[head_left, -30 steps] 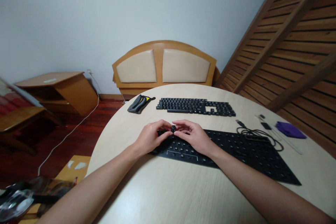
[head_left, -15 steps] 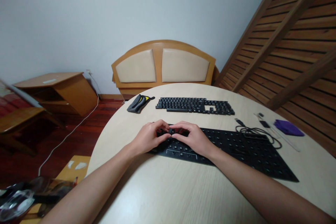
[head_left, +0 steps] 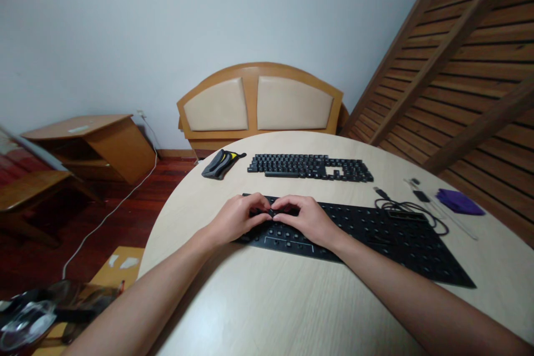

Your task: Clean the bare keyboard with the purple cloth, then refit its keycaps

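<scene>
A black keyboard base (head_left: 400, 245), mostly stripped of its keycaps, lies across the table below my hands. Over its left part, my left hand (head_left: 241, 218) and my right hand (head_left: 309, 221) meet fingertip to fingertip. Thumbs and fingers of both are curled into a pinch around a small black keycap (head_left: 272, 212), mostly hidden by the fingertips and down at the base's surface. Beyond my hands, loose black keycaps (head_left: 287, 164) are laid out in keyboard order, with a gap toward their right side.
A grey and black pouch-like item (head_left: 221, 164) with a yellow patch lies at the far left of the round table (head_left: 287, 300). To the right are a coiled USB cable (head_left: 436, 222), a small black object (head_left: 421, 196), a thin white stick (head_left: 463, 228) and a purple cloth (head_left: 461, 202).
The keycap between my fingertips sits lower and shows less than before. Both hands have stayed at nearly the same place.
</scene>
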`<state>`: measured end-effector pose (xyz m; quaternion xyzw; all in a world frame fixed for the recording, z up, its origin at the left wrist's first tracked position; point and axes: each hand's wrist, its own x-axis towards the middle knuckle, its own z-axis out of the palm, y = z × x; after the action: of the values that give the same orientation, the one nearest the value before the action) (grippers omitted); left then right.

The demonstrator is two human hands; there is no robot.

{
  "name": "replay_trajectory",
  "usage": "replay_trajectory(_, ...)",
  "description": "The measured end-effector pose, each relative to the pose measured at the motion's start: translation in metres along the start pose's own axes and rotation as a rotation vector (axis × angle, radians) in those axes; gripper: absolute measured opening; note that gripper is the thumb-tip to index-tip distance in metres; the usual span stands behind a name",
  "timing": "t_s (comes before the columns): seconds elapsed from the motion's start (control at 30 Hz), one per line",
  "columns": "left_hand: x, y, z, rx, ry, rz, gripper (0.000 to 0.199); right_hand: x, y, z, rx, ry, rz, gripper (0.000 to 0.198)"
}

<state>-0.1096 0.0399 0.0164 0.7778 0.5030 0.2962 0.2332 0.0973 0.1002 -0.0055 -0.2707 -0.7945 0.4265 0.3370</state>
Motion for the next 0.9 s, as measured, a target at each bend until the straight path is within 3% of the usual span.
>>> replay_trajectory(0.3,-0.001,-0.004,-0.007,0.071,-0.074,0.026,0.014,0.001,0.007,0.002,0.092,-0.029,0.018,0.017)
replay_trajectory(0.47,-0.003,-0.013,-0.024,0.087,-0.136,0.148,0.039,0.001,0.001,0.001,0.021,-0.027,-0.066,0.013)
replay_trajectory(0.7,-0.007,-0.027,-0.043,-0.133,-0.263,-0.004,0.063,-0.001,-0.006,0.003,-0.093,-0.030,-0.100,0.016)
replay_trajectory(0.9,-0.005,-0.031,-0.045,-0.204,-0.326,-0.018,0.063,-0.006,-0.015,0.014,-0.099,-0.057,-0.044,0.020)
